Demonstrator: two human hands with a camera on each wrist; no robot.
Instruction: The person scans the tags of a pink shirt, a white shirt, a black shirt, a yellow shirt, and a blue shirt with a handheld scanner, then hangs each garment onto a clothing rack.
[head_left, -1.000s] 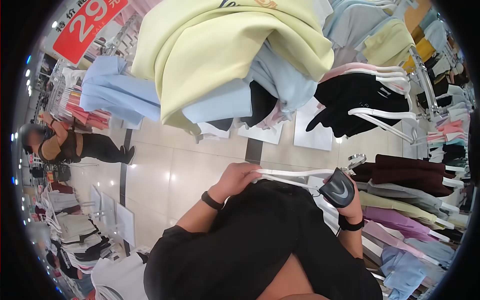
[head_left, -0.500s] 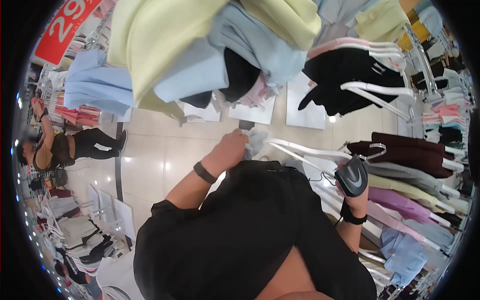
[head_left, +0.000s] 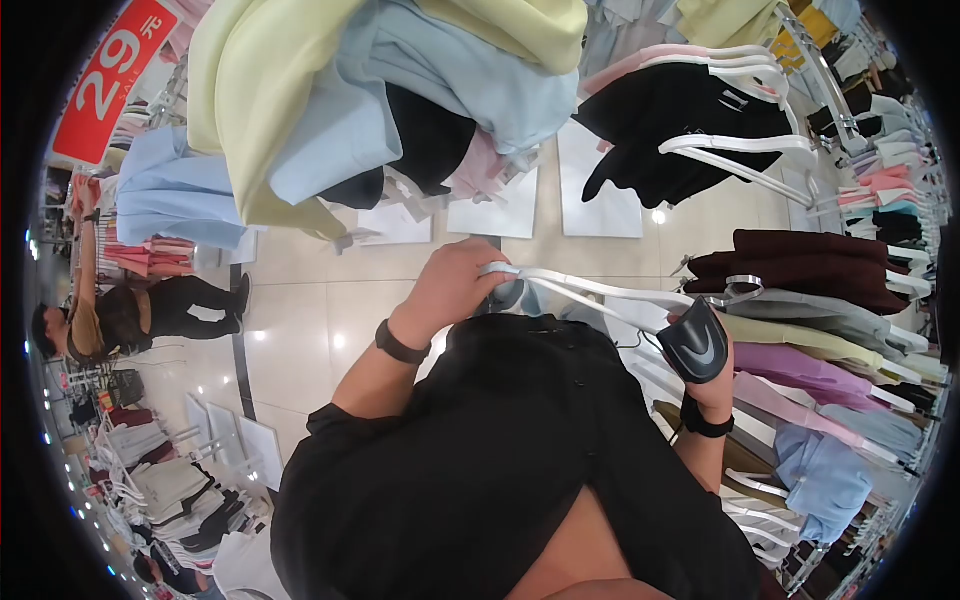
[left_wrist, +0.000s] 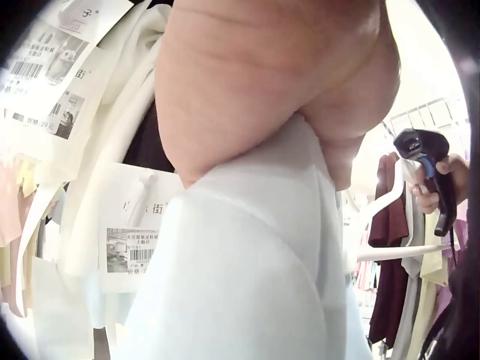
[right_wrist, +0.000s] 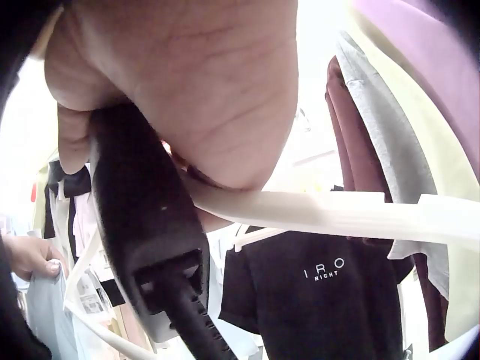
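Note:
My left hand [head_left: 455, 282] pinches a pale blue garment [left_wrist: 240, 247] at the left end of a white hanger [head_left: 600, 288]. The cloth drops from the fingers in the left wrist view; in the head view the forearm and black shirt hide most of it. At the hanger's other end, my right hand [head_left: 712, 397] grips a black handheld barcode scanner [head_left: 693, 345] together with the hanger, near its metal hook [head_left: 742, 287]. The scanner's cable end [right_wrist: 187, 315] faces the right wrist camera.
Yellow and blue clothes [head_left: 270, 110] hang close ahead. On the right is a rack of garments [head_left: 800, 375] on white hangers. A black top [head_left: 690, 125] hangs beyond, and a person [head_left: 150, 310] stands on the tiled floor at left. A red price sign [head_left: 115, 80] is upper left.
A second ago the left hand held the hanger's bare end. Half a second ago it held pale blue cloth beside that end; now cloth and hanger end meet at its fingers. The view has shifted.

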